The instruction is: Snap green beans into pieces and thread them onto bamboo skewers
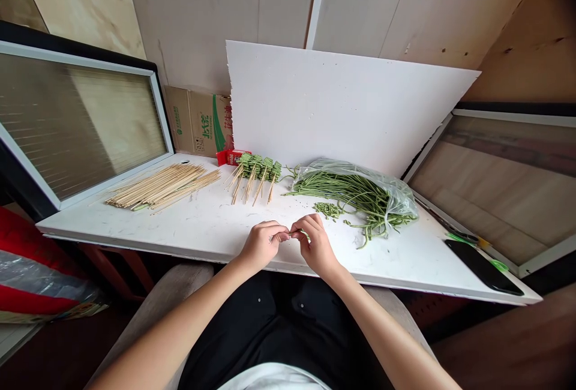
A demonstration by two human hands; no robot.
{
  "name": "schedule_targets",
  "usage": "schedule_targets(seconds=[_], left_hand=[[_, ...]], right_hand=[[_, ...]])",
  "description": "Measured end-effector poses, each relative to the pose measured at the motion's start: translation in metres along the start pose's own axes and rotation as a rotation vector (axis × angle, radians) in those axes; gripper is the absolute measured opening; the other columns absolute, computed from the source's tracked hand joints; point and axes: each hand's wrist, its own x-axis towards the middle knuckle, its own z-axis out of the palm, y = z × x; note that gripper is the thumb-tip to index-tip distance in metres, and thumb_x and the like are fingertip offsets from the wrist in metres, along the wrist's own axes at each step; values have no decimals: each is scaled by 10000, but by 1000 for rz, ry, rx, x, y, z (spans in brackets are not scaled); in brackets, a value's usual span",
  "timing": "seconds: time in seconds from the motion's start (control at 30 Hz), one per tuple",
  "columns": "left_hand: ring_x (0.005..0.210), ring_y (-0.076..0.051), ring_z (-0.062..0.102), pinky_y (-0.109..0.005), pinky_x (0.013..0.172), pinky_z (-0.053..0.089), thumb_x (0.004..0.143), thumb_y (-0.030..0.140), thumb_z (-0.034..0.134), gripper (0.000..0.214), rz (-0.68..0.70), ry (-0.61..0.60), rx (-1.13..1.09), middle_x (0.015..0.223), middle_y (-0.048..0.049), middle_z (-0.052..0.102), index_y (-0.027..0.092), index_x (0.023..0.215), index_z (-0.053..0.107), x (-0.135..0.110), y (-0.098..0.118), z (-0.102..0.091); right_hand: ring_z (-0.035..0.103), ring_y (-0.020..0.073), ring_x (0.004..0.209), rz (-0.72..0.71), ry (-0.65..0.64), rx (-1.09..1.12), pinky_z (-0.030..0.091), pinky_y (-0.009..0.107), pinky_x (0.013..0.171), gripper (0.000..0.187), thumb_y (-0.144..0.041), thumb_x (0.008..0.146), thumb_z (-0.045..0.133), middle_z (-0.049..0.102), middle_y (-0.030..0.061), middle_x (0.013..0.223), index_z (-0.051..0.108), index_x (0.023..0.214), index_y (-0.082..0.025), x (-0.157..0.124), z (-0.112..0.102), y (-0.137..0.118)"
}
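My left hand and my right hand meet over the front edge of the white table, thumbs and fingertips pinched close together. Between them they hold a thin green bean, mostly hidden by the fingers. Just beyond my right hand is a small heap of short bean pieces. Behind it, long green beans spill from a clear plastic bag. Past my left hand lie several skewers threaded with cut beans, their bare sticks pointing towards me.
A wide pile of bare bamboo skewers lies on the left of the table. A cardboard box and a red packet stand at the back. Along the right edge are a black phone and scissors. A white board leans behind.
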Motion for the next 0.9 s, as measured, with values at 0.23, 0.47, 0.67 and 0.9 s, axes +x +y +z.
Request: schedule_targets(seconds=[0.23, 0.47, 0.67, 0.9], left_hand=[[648, -165, 637, -281, 669, 518, 925, 207, 621, 227, -183, -38, -251, 677, -48, 688, 160, 728, 724, 4, 9, 2], [575, -147, 603, -294, 670, 522, 865, 446, 747, 351, -393, -79, -604, 601, -27, 649, 144, 692, 697, 3, 3, 8], [669, -201, 712, -327, 723, 570, 874, 476, 749, 348, -477, -28, -571, 736, -81, 750, 130, 897, 784, 5, -8, 4], [915, -251, 755, -380, 850, 596, 874, 191, 725, 168, -344, -105, -24, 1014, -101, 803, 194, 1025, 799, -3, -39, 1]], right_hand=[[517, 241, 899, 142, 101, 173, 429, 383, 828, 206, -141, 976, 498, 644, 45, 825, 629, 851, -240, -5, 8, -7], [533, 227, 827, 278, 189, 363, 444, 368, 784, 282, -454, 996, 574, 615, 43, 787, 631, 827, -236, -8, 17, -1], [603, 207, 805, 436, 290, 454, 472, 319, 665, 324, -544, 919, 666, 686, 67, 908, 691, 913, -221, -1, 4, 25], [658, 236, 851, 568, 258, 369, 489, 325, 661, 384, -573, 859, 719, 759, 103, 1016, 768, 919, -197, 0, -1, 54]])
